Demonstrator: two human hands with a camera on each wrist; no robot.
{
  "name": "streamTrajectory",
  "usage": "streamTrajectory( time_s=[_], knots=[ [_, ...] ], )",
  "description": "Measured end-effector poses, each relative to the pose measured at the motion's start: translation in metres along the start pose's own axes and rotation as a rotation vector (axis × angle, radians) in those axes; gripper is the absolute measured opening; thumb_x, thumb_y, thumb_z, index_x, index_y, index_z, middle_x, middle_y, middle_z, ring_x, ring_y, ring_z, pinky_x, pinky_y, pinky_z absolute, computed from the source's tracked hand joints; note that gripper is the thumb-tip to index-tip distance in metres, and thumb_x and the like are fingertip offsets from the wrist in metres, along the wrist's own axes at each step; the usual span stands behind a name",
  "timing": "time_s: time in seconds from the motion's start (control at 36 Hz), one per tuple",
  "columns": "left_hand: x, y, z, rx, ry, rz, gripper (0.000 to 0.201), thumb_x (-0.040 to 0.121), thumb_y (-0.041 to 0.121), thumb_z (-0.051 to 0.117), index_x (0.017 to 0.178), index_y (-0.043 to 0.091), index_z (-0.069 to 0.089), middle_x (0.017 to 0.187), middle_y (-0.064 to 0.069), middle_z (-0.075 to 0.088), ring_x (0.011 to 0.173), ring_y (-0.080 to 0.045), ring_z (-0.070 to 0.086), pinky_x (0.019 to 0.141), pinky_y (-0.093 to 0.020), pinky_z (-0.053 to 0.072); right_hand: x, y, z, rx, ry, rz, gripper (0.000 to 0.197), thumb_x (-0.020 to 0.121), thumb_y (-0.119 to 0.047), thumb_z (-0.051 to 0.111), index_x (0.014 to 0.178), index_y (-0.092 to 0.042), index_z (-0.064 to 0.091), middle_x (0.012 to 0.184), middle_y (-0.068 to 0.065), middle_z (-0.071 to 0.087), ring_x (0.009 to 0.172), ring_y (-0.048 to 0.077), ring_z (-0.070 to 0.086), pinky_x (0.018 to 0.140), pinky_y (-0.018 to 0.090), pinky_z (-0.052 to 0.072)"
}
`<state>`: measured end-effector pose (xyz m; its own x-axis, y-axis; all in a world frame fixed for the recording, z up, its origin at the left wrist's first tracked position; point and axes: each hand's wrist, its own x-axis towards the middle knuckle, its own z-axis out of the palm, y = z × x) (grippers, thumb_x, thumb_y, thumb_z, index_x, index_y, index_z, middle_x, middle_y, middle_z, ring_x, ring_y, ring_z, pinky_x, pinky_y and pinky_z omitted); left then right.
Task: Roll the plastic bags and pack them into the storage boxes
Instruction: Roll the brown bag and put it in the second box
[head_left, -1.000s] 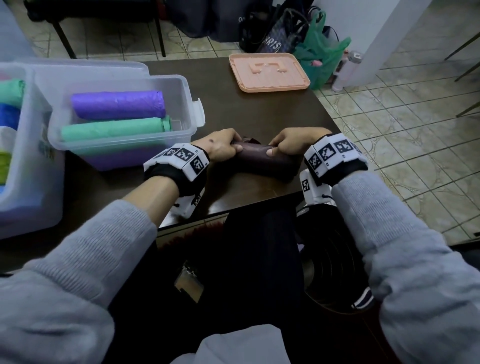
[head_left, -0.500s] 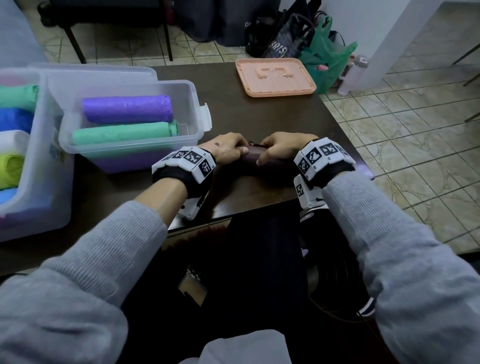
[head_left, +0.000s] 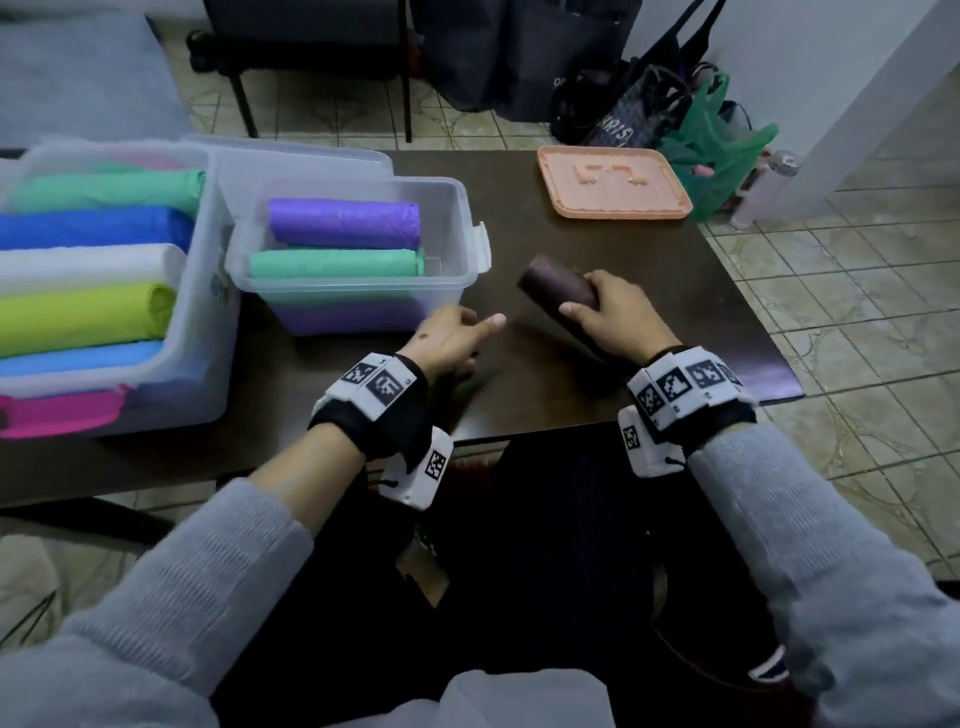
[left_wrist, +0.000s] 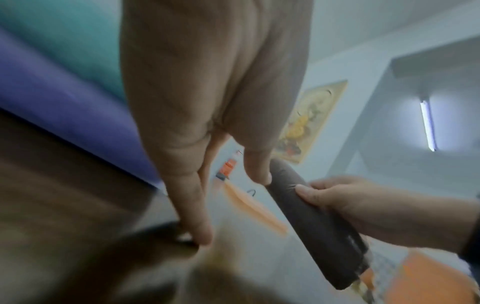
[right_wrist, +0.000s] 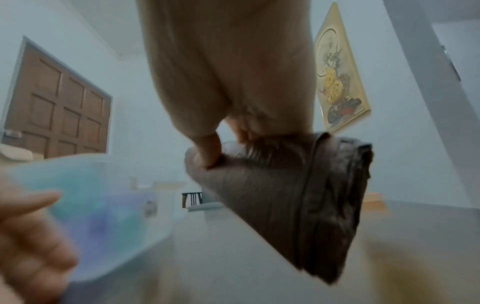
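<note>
My right hand grips a dark brown rolled plastic bag and holds it above the dark table, its free end pointing toward the small box. The same brown roll fills the right wrist view, with my thumb pressed into it. My left hand hovers just left of the roll with fingers straight and holds nothing; in the left wrist view its fingers are extended beside the brown roll. The small clear storage box holds a purple roll and a green roll.
A larger clear storage box at the left holds several coloured rolls. A peach-coloured lid lies at the table's far right. Bags and a green plastic sack stand on the tiled floor beyond the table. My lap is below the table's near edge.
Both hands were gripping the brown roll on the table. My left hand has let go and opened, and my right hand has lifted the roll and swung it toward the small box.
</note>
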<state>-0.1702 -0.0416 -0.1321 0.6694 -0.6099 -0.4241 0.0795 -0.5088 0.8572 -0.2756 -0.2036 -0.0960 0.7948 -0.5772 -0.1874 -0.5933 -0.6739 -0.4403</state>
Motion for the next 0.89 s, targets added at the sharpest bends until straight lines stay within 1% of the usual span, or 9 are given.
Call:
streamTrajectory(
  time_s=[0.03,0.17,0.25,0.33,0.39,0.44,0.53,0.64,0.89],
  knots=[
    [-0.005,-0.004,-0.008,-0.066,-0.018,-0.045,0.06,0.092,0.032,0.059,0.131,-0.009,0.042,0.102,-0.012,0.057,0.093,-0.023,0.06,0.082,-0.037,0.052,0.001,-0.006,-0.001,0.06,0.073,-0.004,0.047,0.092,-0.032,0.057,0.132,-0.01,0.047,0.127,0.013,0.056,0.116,0.029,0.053,0.096,0.035,0.039],
    [-0.037,-0.019,-0.06,-0.256,0.096,-0.135,0.069,0.09,0.039,0.059,0.139,-0.002,0.035,0.146,-0.014,0.035,0.11,-0.038,0.057,0.078,-0.034,0.052,0.009,-0.055,-0.006,0.314,0.394,-0.141,0.046,0.092,-0.028,0.057,0.132,-0.007,0.046,0.126,0.011,0.055,0.115,0.023,0.051,0.083,0.018,0.032],
    [-0.043,-0.03,-0.091,-0.424,0.29,-0.169,0.086,0.086,0.061,0.05,0.147,0.008,0.021,0.149,-0.006,0.031,0.121,-0.043,0.046,0.088,-0.045,0.048,0.017,-0.092,-0.006,0.34,0.404,-0.27,0.047,0.092,-0.028,0.058,0.132,-0.007,0.045,0.125,0.008,0.055,0.109,0.015,0.048,0.073,0.01,0.029],
    [-0.044,-0.034,-0.111,-0.469,0.551,-0.19,0.122,0.056,0.094,0.029,0.151,0.021,0.007,0.153,-0.001,0.027,0.135,-0.039,0.034,0.105,-0.052,0.034,0.023,-0.129,0.002,0.288,0.328,-0.38,0.046,0.091,-0.03,0.059,0.131,-0.009,0.047,0.123,0.006,0.056,0.104,0.012,0.05,0.078,0.014,0.035],
    [-0.038,-0.036,-0.12,-0.46,0.654,-0.143,0.116,0.062,0.089,0.022,0.152,0.016,0.01,0.155,-0.005,0.026,0.138,-0.033,0.031,0.11,-0.051,0.029,0.028,-0.15,0.009,0.182,0.296,-0.45,0.049,0.088,-0.031,0.061,0.132,-0.013,0.048,0.126,0.005,0.057,0.112,0.019,0.052,0.095,0.029,0.038],
    [-0.03,-0.038,-0.126,-0.451,0.695,-0.107,0.103,0.074,0.08,0.018,0.148,0.009,0.027,0.15,-0.011,0.036,0.134,-0.031,0.038,0.11,-0.046,0.031,0.032,-0.167,0.016,0.045,0.269,-0.497,0.05,0.087,-0.034,0.061,0.132,-0.018,0.047,0.127,0.003,0.057,0.118,0.022,0.05,0.101,0.037,0.035],
    [-0.027,-0.036,-0.128,-0.465,0.689,-0.099,0.097,0.075,0.077,0.02,0.138,0.006,0.045,0.139,-0.011,0.05,0.128,-0.03,0.046,0.109,-0.042,0.035,0.038,-0.187,0.025,-0.019,0.206,-0.539,0.05,0.086,-0.035,0.061,0.132,-0.022,0.047,0.127,0.0,0.057,0.12,0.021,0.049,0.101,0.037,0.032],
    [-0.034,-0.032,-0.127,-0.354,0.715,-0.053,0.055,0.102,0.039,0.025,0.128,-0.001,0.052,0.132,-0.018,0.054,0.121,-0.033,0.05,0.104,-0.04,0.038,0.045,-0.204,0.037,-0.005,0.097,-0.536,0.045,0.087,-0.032,0.061,0.128,-0.018,0.05,0.123,0.004,0.057,0.115,0.025,0.052,0.101,0.04,0.037],
    [-0.029,-0.043,-0.122,-0.295,0.793,0.032,0.05,0.102,0.032,0.024,0.121,-0.001,0.057,0.122,-0.024,0.059,0.111,-0.038,0.055,0.098,-0.044,0.042,0.06,-0.211,0.059,-0.189,-0.062,-0.548,0.046,0.091,-0.036,0.056,0.132,-0.015,0.048,0.126,0.012,0.048,0.122,0.028,0.041,0.101,0.041,0.034]
  ],
)
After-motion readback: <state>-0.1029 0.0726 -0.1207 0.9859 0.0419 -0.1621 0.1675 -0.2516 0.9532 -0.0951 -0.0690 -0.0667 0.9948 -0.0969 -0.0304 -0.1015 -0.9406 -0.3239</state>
